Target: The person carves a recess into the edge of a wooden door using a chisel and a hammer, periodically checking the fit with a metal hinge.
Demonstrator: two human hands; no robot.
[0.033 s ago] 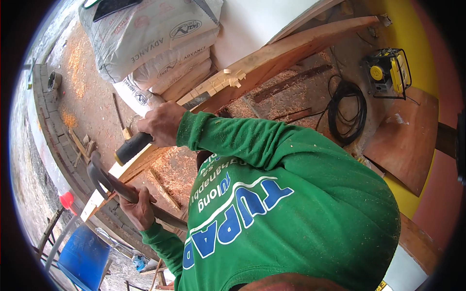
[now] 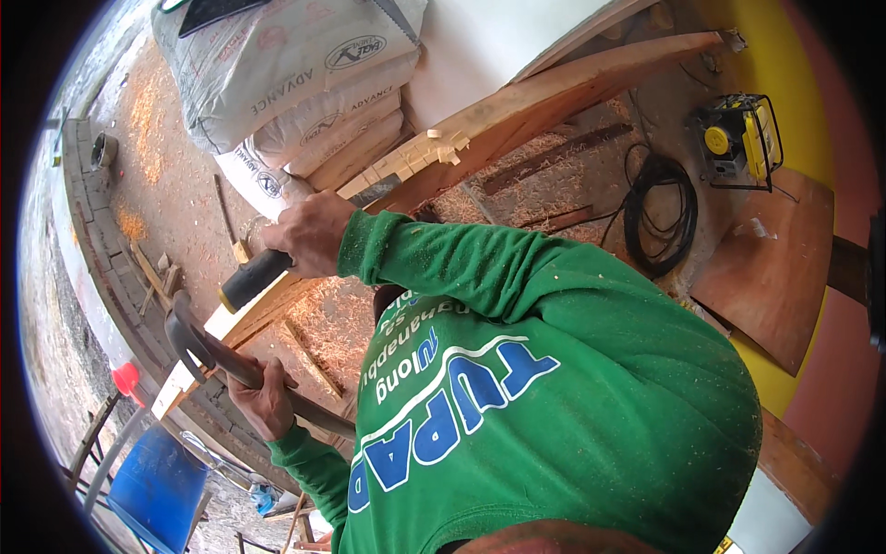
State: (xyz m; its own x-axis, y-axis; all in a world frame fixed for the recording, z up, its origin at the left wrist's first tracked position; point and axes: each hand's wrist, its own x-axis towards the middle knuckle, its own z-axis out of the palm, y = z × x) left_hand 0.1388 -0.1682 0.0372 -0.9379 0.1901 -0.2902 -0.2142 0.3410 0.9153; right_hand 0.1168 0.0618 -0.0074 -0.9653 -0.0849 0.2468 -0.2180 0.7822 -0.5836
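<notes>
My right hand [image 2: 309,233] is closed around a chisel with a thick black handle [image 2: 255,279], yellow at its butt. The grey chisel blade [image 2: 377,191] lies along the notched top of a long wooden beam [image 2: 517,115]. Cut segments and loose chips [image 2: 447,146] sit on the beam just beyond the blade. Lower left, my left hand [image 2: 266,399] grips the dark shaft of a hammer [image 2: 226,362]. The hammer's curved head stands a little apart from the chisel's butt, over the beam's near left end. Part of the shaft is hidden by my green shirt.
Stacked white sacks [image 2: 305,92] stand behind the beam. Wood shavings [image 2: 323,319] cover the floor. A coil of black cable [image 2: 660,212], a yellow-and-black machine [image 2: 743,138] and a plywood sheet [image 2: 771,268] lie right. A blue drum [image 2: 159,485] is lower left.
</notes>
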